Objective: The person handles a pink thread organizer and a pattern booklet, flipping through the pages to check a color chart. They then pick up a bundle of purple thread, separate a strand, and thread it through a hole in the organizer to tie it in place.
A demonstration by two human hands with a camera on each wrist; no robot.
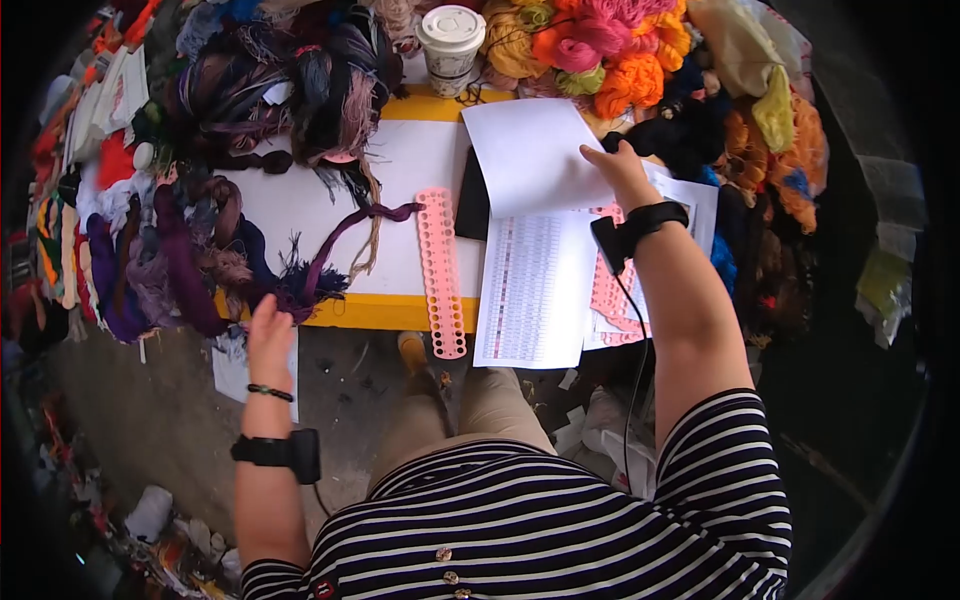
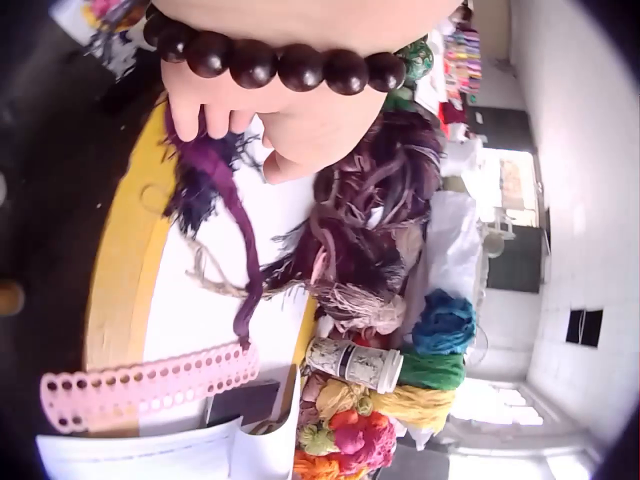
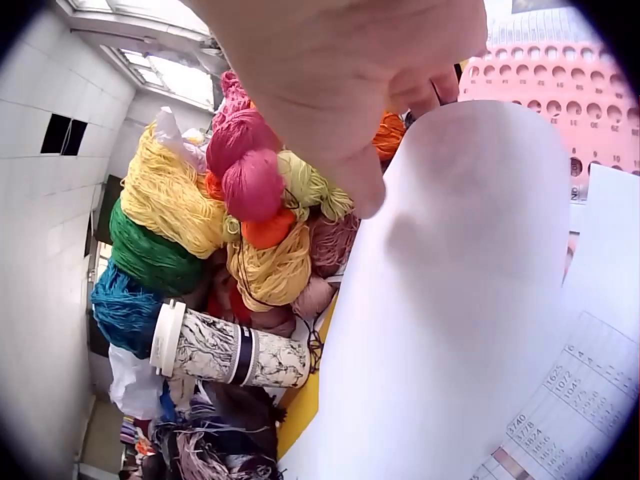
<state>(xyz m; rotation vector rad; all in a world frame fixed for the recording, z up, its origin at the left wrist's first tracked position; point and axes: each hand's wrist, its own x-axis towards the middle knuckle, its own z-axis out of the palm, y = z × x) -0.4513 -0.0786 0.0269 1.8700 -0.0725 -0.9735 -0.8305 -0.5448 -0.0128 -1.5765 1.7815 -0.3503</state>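
Observation:
My right hand (image 1: 625,175) holds the lifted white sheet of paper (image 1: 530,145) by its edge, thumb on the near face and fingers behind. In the right wrist view the sheet (image 3: 460,290) curves up. Beneath it lies a printed chart (image 1: 535,300) of number columns. My left hand (image 1: 270,340) hovers by the table's front edge, fingers loose, close to the purple thread (image 1: 325,255). That thread runs to a pink card with holes (image 1: 440,275), tied at its top end. In the left wrist view the fingertips overlap the purple thread's end (image 2: 205,160).
Dark and purple skeins (image 1: 280,90) heap at the left and back. A lidded paper cup (image 1: 450,50) stands at the back, beside bright pink and orange yarn (image 1: 620,60). More pink perforated cards (image 1: 615,300) lie right of the chart. Something black (image 1: 473,200) lies next to the pink card.

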